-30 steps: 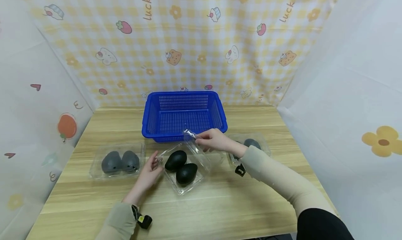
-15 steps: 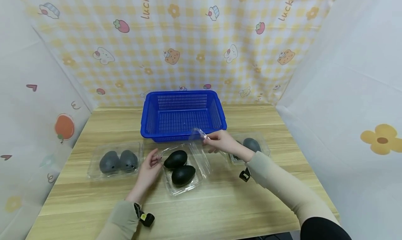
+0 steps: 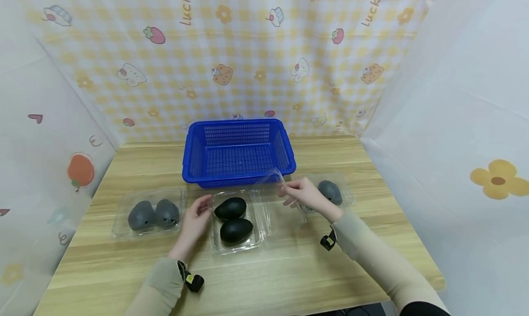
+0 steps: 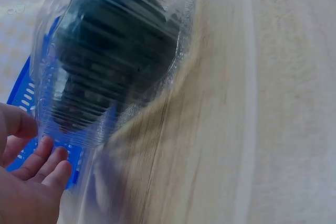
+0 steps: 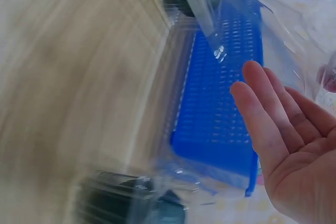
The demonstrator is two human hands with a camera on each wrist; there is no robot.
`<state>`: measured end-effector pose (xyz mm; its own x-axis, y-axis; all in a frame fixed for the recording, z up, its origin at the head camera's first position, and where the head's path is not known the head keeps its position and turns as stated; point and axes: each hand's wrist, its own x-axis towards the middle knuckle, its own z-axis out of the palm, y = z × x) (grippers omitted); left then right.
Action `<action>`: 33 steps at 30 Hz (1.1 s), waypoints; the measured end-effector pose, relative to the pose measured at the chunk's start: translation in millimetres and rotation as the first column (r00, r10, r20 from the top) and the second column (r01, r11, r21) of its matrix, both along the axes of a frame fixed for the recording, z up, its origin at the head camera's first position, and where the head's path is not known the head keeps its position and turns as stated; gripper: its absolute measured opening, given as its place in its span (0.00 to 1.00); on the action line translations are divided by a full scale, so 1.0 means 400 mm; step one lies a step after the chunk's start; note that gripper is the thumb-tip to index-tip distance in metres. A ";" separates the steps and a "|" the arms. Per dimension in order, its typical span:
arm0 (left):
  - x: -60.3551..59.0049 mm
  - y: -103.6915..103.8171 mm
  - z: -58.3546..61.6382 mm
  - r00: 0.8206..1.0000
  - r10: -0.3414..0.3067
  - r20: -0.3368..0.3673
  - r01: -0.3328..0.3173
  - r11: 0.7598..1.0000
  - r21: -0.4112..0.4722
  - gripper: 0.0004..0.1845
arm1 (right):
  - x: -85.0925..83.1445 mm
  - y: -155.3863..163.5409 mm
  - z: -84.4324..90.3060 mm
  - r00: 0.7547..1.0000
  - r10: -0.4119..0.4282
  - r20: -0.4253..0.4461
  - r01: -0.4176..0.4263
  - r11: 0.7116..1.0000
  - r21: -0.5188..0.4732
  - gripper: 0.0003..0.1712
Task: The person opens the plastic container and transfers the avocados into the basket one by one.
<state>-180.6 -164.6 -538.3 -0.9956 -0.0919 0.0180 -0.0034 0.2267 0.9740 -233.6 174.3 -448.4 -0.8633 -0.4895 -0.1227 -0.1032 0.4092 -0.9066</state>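
Observation:
Two dark green avocados (image 3: 236,231) lie in the base of an open clear plastic clamshell box (image 3: 218,246) at mid-table. My left hand (image 3: 195,219) is at the box's far left corner, thumb and forefinger pinching its rim, the other fingers loose, as the left wrist view shows beside the ribbed wall (image 4: 184,3). On the right, my right hand (image 3: 305,195) pinches the edge of the box's clear lid (image 3: 285,217), which is swung out to the right and tilted up. In the right wrist view several fingers (image 5: 265,124) extend and the thumb is hidden.
A blue plastic basket (image 3: 239,180) stands behind the box, nothing in it. Closed clear boxes with avocados sit at left (image 3: 120,226) and right (image 3: 349,194), the right one partly behind my right hand. A patterned cloth (image 3: 248,45) hangs behind the table.
My right hand has drawn the lid further right and lower. The box base has turned to lie straighter, and the avocados have shifted slightly left with it. My left hand stays at its edge.

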 end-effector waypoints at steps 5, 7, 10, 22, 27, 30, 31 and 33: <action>-0.012 -0.006 -0.001 1.000 0.005 -0.006 -0.005 0.999 -0.039 0.20 | 0.012 0.011 -0.025 0.999 -0.048 0.004 0.048 0.999 -0.022 0.22; -0.015 -0.006 0.001 1.000 0.012 -0.017 -0.013 0.998 -0.053 0.19 | 0.015 0.014 -0.032 0.998 -0.062 0.003 0.063 0.998 -0.031 0.22; -0.019 -0.004 0.002 0.999 0.031 -0.033 -0.034 0.996 -0.082 0.17 | 0.020 0.018 -0.037 0.997 -0.078 -0.004 0.078 0.997 -0.028 0.21; -0.026 -0.003 0.013 0.999 0.037 -0.035 -0.040 0.993 -0.112 0.15 | 0.024 0.036 -0.068 0.990 -0.110 -0.086 0.112 0.994 0.017 0.20; -0.030 -0.003 0.014 0.998 0.038 -0.041 -0.042 0.992 -0.116 0.15 | 0.023 0.045 -0.072 0.984 -0.115 -0.134 0.128 0.987 0.094 0.19; -0.031 -0.001 0.013 0.998 0.041 -0.050 -0.045 0.994 -0.096 0.16 | 0.018 0.055 -0.076 0.981 -0.102 -0.163 0.126 0.980 0.151 0.19; -0.032 0.000 0.013 0.998 0.043 -0.052 -0.047 0.995 -0.085 0.16 | 0.017 0.058 -0.077 0.981 -0.091 -0.170 0.120 0.979 0.167 0.19; -0.032 0.001 0.014 0.998 0.041 -0.049 -0.044 0.996 -0.073 0.17 | 0.013 0.064 -0.078 0.981 -0.076 -0.180 0.113 0.972 0.205 0.19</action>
